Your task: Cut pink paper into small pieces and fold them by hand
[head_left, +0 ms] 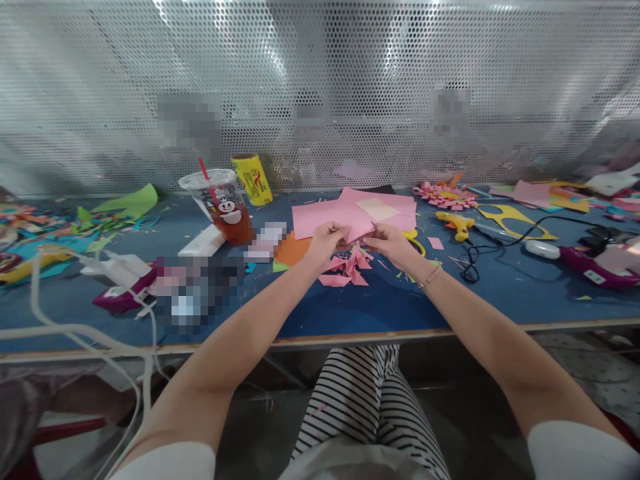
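Note:
Both of my hands meet near the middle of the blue table, over pink paper. My left hand (326,241) pinches the left side of a small pink paper piece (359,230). On its right side, the fingers of my right hand (389,241) are closed on the same piece. Behind them lie larger pink sheets (315,217) with a pale yellow piece (377,209) on top. Pink scraps (350,267) are heaped just below my hands. Yellow scissor handles (416,243) show partly beside my right hand.
On the left stand a drink cup (233,213) with a red straw and a yellow roll (253,179). A yellow glue gun (456,225), black cable (470,257) and pink paper flower (445,195) lie right. White cables (75,329) cross the left edge.

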### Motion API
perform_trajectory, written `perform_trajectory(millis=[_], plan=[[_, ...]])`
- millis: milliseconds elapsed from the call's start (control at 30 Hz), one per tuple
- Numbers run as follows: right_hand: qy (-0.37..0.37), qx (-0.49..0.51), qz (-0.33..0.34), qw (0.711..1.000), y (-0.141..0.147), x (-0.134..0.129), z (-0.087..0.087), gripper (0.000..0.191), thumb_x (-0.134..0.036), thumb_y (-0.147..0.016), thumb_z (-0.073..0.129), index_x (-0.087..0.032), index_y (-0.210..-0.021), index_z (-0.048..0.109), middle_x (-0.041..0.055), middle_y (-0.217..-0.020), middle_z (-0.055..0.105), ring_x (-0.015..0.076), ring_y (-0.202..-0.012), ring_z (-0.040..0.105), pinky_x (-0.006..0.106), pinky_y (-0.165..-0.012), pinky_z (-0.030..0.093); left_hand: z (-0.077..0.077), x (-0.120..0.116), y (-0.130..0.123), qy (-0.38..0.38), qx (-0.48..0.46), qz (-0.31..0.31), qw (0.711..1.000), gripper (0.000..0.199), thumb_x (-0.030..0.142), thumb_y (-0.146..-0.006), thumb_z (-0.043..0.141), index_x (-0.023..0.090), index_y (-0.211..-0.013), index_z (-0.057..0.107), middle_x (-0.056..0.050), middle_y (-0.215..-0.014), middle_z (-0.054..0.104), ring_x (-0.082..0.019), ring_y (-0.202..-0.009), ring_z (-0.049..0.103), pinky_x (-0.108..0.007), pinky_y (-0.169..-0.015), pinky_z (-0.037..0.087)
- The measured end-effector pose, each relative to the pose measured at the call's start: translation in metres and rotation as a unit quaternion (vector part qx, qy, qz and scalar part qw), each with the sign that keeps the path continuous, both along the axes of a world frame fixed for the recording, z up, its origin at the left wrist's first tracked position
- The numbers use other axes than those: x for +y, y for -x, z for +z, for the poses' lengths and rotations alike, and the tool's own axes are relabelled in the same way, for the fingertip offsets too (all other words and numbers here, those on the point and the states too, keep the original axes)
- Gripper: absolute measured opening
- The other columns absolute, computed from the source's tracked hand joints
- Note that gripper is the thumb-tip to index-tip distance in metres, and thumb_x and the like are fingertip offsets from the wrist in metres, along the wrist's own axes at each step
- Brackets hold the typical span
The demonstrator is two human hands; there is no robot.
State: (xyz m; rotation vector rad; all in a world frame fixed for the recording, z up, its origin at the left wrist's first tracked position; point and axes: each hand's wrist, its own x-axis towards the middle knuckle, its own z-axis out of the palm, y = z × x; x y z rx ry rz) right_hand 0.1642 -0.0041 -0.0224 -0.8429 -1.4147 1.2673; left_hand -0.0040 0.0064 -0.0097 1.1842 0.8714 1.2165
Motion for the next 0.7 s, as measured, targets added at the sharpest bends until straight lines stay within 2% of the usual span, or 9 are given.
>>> perform_trajectory(millis=[167, 533, 700], plan=[[-0.042, -0.034, -0.064, 0.996, 0.0005, 0.0049, -0.0035, 0.019, -0.033, -0.065, 0.065, -0.017, -0.073, 0.057, -0.0005, -0.067, 0.062, 0.0103, -0.061, 0.056, 0.024, -0.059, 0.046, -0.0023, -0.0023, -0.0038, 0.005, 0.025, -0.026, 0.999, 0.029, 0.032, -0.062, 0.068, 0.016, -0.071, 0.045, 0.003, -0.058, 0.057, -0.010, -0.052, 0.059, -0.025, -0.057, 0.051], [-0.018, 0.006, -0.052, 0.998, -0.0010, 0.0079, -0.0052, 0.015, -0.031, -0.068, 0.059, -0.018, -0.075, 0.059, -0.0005, -0.071, 0.061, 0.0100, -0.061, 0.056, 0.022, -0.056, 0.045, -0.0052, -0.0028, -0.0061, -0.022, 0.074, -0.026, 0.997, 0.025, 0.030, -0.060, 0.068, 0.013, -0.070, 0.053, 0.001, -0.061, 0.056, -0.011, -0.056, 0.061, -0.025, -0.060, 0.050], [-0.015, 0.003, -0.074, 0.997, -0.0014, 0.0096, -0.0063, 0.019, -0.037, -0.070, 0.057, -0.018, -0.074, 0.059, 0.0003, -0.068, 0.061, 0.0111, -0.060, 0.056, 0.023, -0.053, 0.045, -0.0041, -0.0049, -0.0069, -0.026, 0.084, -0.026, 0.996, 0.023, 0.029, -0.060, 0.068, 0.013, -0.069, 0.054, 0.002, -0.060, 0.055, -0.010, -0.056, 0.059, -0.025, -0.061, 0.050]])
